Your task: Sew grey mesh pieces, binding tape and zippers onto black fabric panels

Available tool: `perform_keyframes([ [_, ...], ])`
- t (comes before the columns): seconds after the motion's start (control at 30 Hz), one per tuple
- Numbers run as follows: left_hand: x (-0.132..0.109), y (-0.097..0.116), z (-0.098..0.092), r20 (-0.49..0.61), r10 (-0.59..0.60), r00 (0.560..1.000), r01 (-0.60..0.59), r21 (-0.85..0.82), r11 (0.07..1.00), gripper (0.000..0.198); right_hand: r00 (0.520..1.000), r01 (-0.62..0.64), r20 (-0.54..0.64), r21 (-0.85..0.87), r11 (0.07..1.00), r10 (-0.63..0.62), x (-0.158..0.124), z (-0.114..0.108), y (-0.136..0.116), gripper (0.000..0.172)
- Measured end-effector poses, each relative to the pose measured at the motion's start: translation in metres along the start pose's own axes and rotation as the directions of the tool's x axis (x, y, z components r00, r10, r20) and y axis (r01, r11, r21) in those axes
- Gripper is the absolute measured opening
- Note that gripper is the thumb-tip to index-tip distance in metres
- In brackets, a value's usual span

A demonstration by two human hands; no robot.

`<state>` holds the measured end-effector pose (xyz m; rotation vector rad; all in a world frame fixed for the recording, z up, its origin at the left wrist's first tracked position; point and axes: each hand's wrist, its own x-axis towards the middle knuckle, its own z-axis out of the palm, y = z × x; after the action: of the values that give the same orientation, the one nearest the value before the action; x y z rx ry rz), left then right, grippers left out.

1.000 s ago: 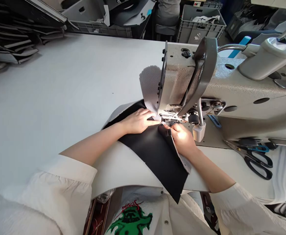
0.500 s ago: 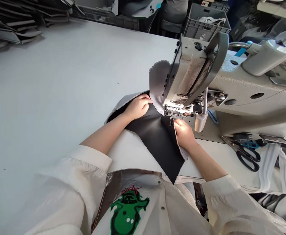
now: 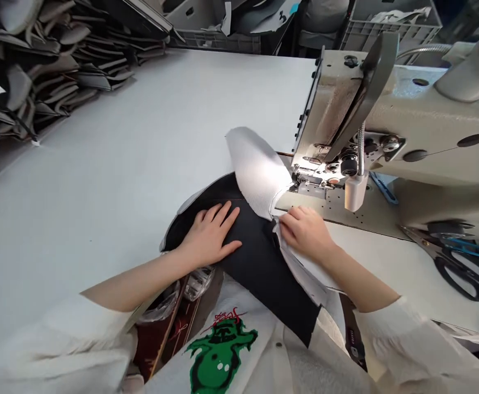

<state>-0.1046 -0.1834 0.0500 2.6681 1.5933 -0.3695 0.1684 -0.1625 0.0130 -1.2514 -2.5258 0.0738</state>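
Note:
A black fabric piece (image 3: 260,268) with a light grey ribbed flap (image 3: 258,169) lies across the table's front edge, its lower corner hanging over my lap. My left hand (image 3: 210,232) rests flat on the black cloth with its fingers spread. My right hand (image 3: 307,232) is closed on the fabric's right edge, just below the flap, fingertips pinched together. Behind the hands stands a sewing machine (image 3: 338,104), its lit needle area (image 3: 315,175) close to the flap's right corner. The cloth lies in front of and left of the presser foot.
Black-handled scissors (image 3: 455,262) lie at the right, with a blue thread snipper (image 3: 383,187) on the machine bed. Stacks of dark cut pieces (image 3: 59,71) fill the table's back left. A grey crate (image 3: 391,35) stands behind the white table (image 3: 100,175).
The fabric has come out from under the needle area toward me and left. My left hand has opened flat on it, while my right hand has moved nearer with the edge.

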Motion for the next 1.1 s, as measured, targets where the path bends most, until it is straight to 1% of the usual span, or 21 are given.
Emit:
perform_keyframes([
  [0.03, -0.008, 0.002, -0.008, 0.061, -0.001, 0.998, 0.0, 0.031, 1.0, 0.074, 0.999, -0.021, -0.025, -0.039, 0.999, 0.02, 0.0, 0.0, 0.001, 0.023],
  [0.1, -0.011, 0.007, -0.029, 0.202, 0.014, 0.979, -0.028, 0.069, 0.997, 0.074, 0.996, -0.061, -0.062, -0.088, 0.994, 0.056, -0.001, 0.0, 0.006, 0.024],
  [0.13, -0.007, 0.009, -0.04, 0.276, 0.019, 0.961, -0.041, 0.073, 0.996, 0.072, 0.996, -0.065, -0.072, -0.086, 0.994, 0.059, -0.002, -0.001, 0.009, 0.027],
  [0.2, 0.012, 0.014, -0.062, 0.402, 0.045, 0.915, -0.069, 0.043, 0.997, 0.056, 0.997, -0.045, -0.071, -0.038, 0.998, 0.042, -0.009, -0.005, 0.013, 0.034],
  [0.23, 0.024, 0.018, -0.069, 0.415, 0.08, 0.906, -0.091, 0.007, 0.996, 0.048, 0.997, -0.032, -0.072, -0.015, 0.999, 0.03, -0.016, -0.008, 0.014, 0.036],
  [0.27, 0.038, 0.022, -0.074, 0.38, 0.133, 0.915, -0.128, -0.039, 0.991, 0.043, 0.997, -0.026, -0.076, -0.005, 1.0, 0.025, -0.026, -0.012, 0.016, 0.035],
  [0.3, 0.052, 0.027, -0.076, 0.303, 0.197, 0.933, -0.181, -0.08, 0.98, 0.041, 0.995, -0.037, -0.088, -0.012, 0.999, 0.036, -0.038, -0.016, 0.019, 0.034],
  [0.37, 0.078, 0.036, -0.071, 0.091, 0.292, 0.952, -0.282, -0.109, 0.953, 0.036, 0.982, -0.131, -0.147, -0.07, 0.989, 0.12, -0.073, -0.028, 0.029, 0.029],
  [0.4, 0.09, 0.039, -0.066, 0.011, 0.308, 0.951, -0.305, -0.11, 0.946, 0.035, 0.963, -0.208, -0.195, -0.107, 0.972, 0.185, -0.094, -0.034, 0.036, 0.028],
  [0.47, 0.108, 0.043, -0.053, -0.036, 0.298, 0.954, -0.301, -0.138, 0.944, 0.029, 0.889, -0.404, -0.303, -0.164, 0.9, 0.344, -0.14, -0.049, 0.053, 0.029],
  [0.53, 0.121, 0.042, -0.043, -0.042, 0.287, 0.957, -0.289, -0.198, 0.937, 0.021, 0.768, -0.611, -0.363, -0.168, 0.774, 0.528, -0.183, -0.064, 0.069, 0.033],
  [0.6, 0.129, 0.039, -0.036, -0.075, 0.279, 0.957, -0.289, -0.245, 0.925, 0.021, 0.659, -0.742, -0.338, -0.148, 0.654, 0.671, -0.214, -0.076, 0.081, 0.039],
  [0.63, 0.13, 0.037, -0.034, -0.096, 0.266, 0.959, -0.282, -0.261, 0.923, 0.024, 0.631, -0.771, -0.303, -0.141, 0.621, 0.714, -0.224, -0.08, 0.085, 0.042],
  [0.67, 0.13, 0.036, -0.033, -0.106, 0.25, 0.962, -0.27, -0.276, 0.922, 0.028, 0.624, -0.78, -0.261, -0.141, 0.61, 0.737, -0.23, -0.083, 0.088, 0.043],
  [0.7, 0.128, 0.035, -0.033, -0.103, 0.235, 0.967, -0.255, -0.287, 0.923, 0.035, 0.637, -0.771, -0.218, -0.154, 0.618, 0.74, -0.233, -0.085, 0.09, 0.044],
  [0.77, 0.123, 0.035, -0.035, -0.064, 0.216, 0.974, -0.225, -0.3, 0.927, 0.046, 0.691, -0.721, -0.133, -0.196, 0.664, 0.711, -0.231, -0.086, 0.091, 0.044],
  [0.8, 0.12, 0.036, -0.036, -0.046, 0.22, 0.974, -0.223, -0.308, 0.925, 0.045, 0.721, -0.687, -0.084, -0.212, 0.695, 0.688, -0.228, -0.087, 0.091, 0.045],
  [0.87, 0.117, 0.035, -0.036, -0.051, 0.241, 0.969, -0.244, -0.349, 0.905, 0.028, 0.767, -0.626, 0.011, -0.203, 0.753, 0.641, -0.218, -0.087, 0.087, 0.045],
  [0.93, 0.117, 0.031, -0.034, -0.118, 0.242, 0.963, -0.269, -0.466, 0.843, 0.018, 0.796, -0.587, 0.081, -0.141, 0.797, 0.6, -0.204, -0.085, 0.078, 0.043],
  [1.0, 0.118, 0.022, -0.027, -0.168, 0.226, 0.959, -0.281, -0.645, 0.711, 0.018, 0.837, -0.528, 0.123, -0.07, 0.846, 0.533, -0.186, -0.082, 0.066, 0.039],
  [1.1, 0.117, 0.012, -0.014, -0.18, 0.169, 0.969, -0.235, -0.881, 0.411, 0.017, 0.9, -0.419, 0.134, 0.013, 0.908, 0.414, -0.147, -0.073, 0.047, 0.041],
])
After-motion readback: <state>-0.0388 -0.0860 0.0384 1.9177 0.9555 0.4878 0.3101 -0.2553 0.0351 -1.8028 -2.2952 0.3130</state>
